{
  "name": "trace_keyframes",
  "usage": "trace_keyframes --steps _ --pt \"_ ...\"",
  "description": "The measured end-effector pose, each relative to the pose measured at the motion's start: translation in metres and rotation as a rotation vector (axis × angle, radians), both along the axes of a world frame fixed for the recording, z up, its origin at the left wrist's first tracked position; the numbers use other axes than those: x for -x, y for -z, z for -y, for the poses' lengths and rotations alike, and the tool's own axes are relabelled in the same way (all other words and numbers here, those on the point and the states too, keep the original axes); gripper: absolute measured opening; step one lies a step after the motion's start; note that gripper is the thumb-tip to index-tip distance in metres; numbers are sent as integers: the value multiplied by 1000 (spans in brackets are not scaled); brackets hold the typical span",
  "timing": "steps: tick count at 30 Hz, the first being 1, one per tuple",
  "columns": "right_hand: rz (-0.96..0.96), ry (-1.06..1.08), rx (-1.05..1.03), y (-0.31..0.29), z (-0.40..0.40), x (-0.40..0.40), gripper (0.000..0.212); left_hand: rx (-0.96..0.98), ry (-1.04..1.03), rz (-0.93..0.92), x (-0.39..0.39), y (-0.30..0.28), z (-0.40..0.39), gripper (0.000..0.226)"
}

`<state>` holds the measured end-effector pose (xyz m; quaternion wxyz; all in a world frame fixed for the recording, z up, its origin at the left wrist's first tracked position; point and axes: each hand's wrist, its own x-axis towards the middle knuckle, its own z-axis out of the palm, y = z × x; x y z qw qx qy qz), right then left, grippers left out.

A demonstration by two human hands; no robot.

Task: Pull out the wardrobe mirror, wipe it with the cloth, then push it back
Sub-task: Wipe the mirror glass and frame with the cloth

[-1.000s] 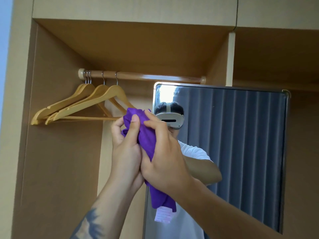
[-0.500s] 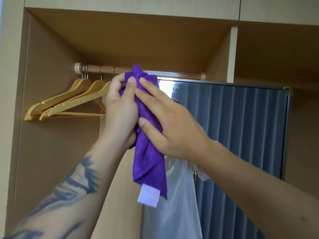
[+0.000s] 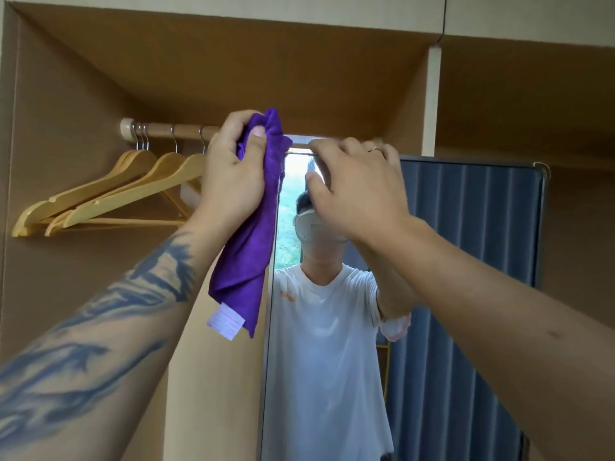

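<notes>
The wardrobe mirror [image 3: 466,261] is seen pulled out of the wardrobe, standing upright in front of the right half of the hanging compartment, its top edge just below the clothes rail [image 3: 186,131]. A person in a white T-shirt and blue pleated curtains are reflected in it. The purple cloth [image 3: 253,247] is bunched at the mirror's upper left corner and is gripped by the left hand [image 3: 233,174], whose fingers and thumb are curled round its top; the rest of the cloth hangs down along the mirror's left edge, with a white label [image 3: 224,322] at its lower end. The right hand [image 3: 356,191] is raised at the mirror's top edge, just beside the cloth, with its fingers bent over that edge; whether the edge is actually clasped cannot be told. A ring is worn on one finger. Wooden hangers [image 3: 109,194] are hung on the rail to the left, well apart from the mirror.
</notes>
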<state>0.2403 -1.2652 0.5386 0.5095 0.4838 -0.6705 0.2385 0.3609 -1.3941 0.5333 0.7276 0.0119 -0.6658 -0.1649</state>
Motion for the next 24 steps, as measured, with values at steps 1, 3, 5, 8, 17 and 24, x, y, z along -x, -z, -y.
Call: trace_keyframes --steps 1,3,5,8,17,24 --pt "-8 6 9 1 1 1 43 -27 49 -2 2 4 -1 14" --pt "-17 8 27 4 3 3 45 -97 187 1 6 13 -5 11" --pt "-17 -7 40 6 3 3 46 -153 296 -2 9 22 -8 14" --pt "-21 -11 51 7 3 3 47 -209 332 -20 7 39 -11 20" --pt "22 -41 78 12 3 -2 48 -159 189 59 -8 99 -27 18" --pt "18 -57 61 10 -1 -2 51 -31 -21 258 -13 -35 -35 28"
